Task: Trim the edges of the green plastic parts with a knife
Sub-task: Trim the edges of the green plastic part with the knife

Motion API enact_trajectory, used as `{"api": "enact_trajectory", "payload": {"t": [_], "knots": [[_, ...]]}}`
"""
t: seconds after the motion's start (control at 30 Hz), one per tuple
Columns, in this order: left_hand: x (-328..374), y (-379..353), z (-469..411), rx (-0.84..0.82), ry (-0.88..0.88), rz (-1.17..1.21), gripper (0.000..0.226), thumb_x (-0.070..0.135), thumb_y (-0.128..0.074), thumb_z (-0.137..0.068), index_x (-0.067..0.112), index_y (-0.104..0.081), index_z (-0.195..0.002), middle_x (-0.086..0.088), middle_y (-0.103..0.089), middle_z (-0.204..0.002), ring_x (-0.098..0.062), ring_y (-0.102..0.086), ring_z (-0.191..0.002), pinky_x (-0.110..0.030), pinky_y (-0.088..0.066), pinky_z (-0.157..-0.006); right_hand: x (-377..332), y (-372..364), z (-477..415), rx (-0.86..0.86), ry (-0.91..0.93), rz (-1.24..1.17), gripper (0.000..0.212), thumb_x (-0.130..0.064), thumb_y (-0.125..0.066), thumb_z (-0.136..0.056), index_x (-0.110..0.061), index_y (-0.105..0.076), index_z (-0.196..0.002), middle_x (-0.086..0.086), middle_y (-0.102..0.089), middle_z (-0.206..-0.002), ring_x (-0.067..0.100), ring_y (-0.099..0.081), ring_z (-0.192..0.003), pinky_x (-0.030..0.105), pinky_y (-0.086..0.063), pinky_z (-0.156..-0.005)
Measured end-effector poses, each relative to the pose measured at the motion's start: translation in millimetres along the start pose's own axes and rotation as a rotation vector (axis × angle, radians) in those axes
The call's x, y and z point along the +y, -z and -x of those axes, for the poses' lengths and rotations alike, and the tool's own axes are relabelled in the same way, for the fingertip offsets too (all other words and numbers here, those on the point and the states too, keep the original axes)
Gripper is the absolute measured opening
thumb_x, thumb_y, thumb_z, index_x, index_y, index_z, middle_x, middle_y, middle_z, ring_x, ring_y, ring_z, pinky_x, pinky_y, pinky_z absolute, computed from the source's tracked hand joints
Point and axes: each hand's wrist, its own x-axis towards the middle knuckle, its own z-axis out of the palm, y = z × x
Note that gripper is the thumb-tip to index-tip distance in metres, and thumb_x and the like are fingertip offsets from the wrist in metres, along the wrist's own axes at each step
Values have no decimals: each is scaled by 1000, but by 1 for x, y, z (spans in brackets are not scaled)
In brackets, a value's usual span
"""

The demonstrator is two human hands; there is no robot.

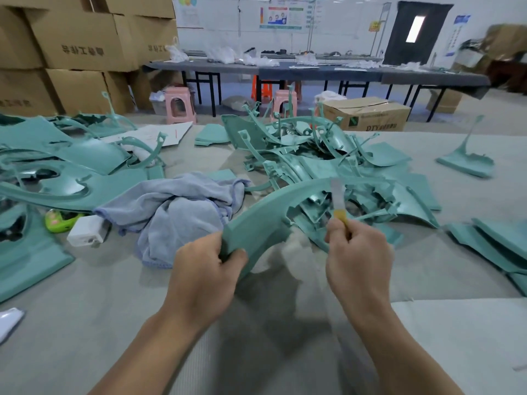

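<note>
Gripping the near end of a curved green plastic part (256,220), the left hand (204,277) is curled tight, thumb on the upper face and fingers wrapped beneath the edge. The right hand (358,258) is closed round the yellow handle of a knife (338,199); the pale blade is pointed up and away, and appears blurred. The blade is seen over the part's cut-out inner edge; contact cannot be confirmed.

The held part is raised above the worktop (85,323). It is a long, matte teal arc, broad at the gripped end, with a ragged opening near the blade. Behind it, a heap of green parts (313,149) is piled at centre far; more parts (71,155) are spread at left.

Both forearms are extended forward from the near edge, wrists roughly level, hands close together. A grey cloth (182,209) is crumpled left of the held part.
</note>
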Motion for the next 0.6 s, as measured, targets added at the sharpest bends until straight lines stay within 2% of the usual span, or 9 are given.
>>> {"api": "enact_trajectory", "payload": {"t": [0.07,0.17,0.23,0.27,0.33,0.37,0.43,0.53,0.6], "knots": [[3,0,-4,14,172,326,15,27,-65,-77,17,-73,-82,3,-74,-72,-23,-70,-69,-44,-58,-64,9,8,-2,71,-28,-90,45,-36,-52,-101,-10,-59,-64,0,-47,-46,21,-45,-49,36,-32,-53],[0,3,-16,190,379,743,15,10,-68,-86,21,-77,-85,9,-74,-72,-10,-63,-56,-24,-52,-49,6,6,3,-135,0,-87,40,-40,-54,-96,-18,-60,-64,-3,-51,-48,15,-46,-48,28,-35,-49],[-6,12,-25,313,445,838,12,15,-69,-83,24,-76,-80,9,-68,-65,-9,-54,-49,-20,-41,-38,4,3,6,-350,-75,177,43,-43,-54,-97,-18,-62,-64,-4,-57,-50,12,-55,-55,33,-46,-62],[-9,16,-28,355,472,881,11,17,-69,-79,25,-76,-78,10,-70,-68,-9,-58,-51,-20,-43,-39,6,2,7,-387,-49,400,44,-47,-51,-98,-19,-63,-66,-4,-59,-55,15,-58,-63,35,-45,-75],[-20,25,-32,416,503,960,17,15,-68,-70,26,-79,-77,10,-76,-79,-9,-69,-63,-23,-53,-49,4,3,10,-297,112,679,26,-46,-56,-94,-28,-72,-85,-8,-67,-75,15,-58,-82,35,-33,-91],[-25,28,-34,430,517,994,22,13,-66,-66,26,-80,-76,8,-77,-82,-11,-71,-67,-26,-57,-54,-1,2,14,-218,193,650,19,-42,-64,-90,-28,-74,-97,-9,-72,-90,17,-58,-92,35,-31,-92],[-31,32,-39,445,550,1040,25,8,-63,-60,23,-79,-72,3,-77,-78,-17,-71,-66,-34,-59,-59,-15,-5,26,-169,321,427,24,-32,-69,-84,-25,-75,-106,-9,-73,-109,18,-56,-104,33,-33,-94],[-34,38,-43,559,498,1069,29,3,-58,-61,23,-78,-69,5,-74,-71,-16,-69,-60,-33,-58,-55,-47,-38,38,-296,431,175,40,-33,-65,-83,-26,-69,-122,-10,-65,-130,16,-47,-124,28,-33,-107],[-36,47,-45,675,458,1115,31,1,-57,-63,24,-77,-69,7,-75,-74,-16,-70,-64,-32,-59,-58,-67,-69,33,-467,382,101,59,-35,-64,-88,-28,-51,-145,-7,-46,-154,16,-29,-145,25,-19,-117]]}}
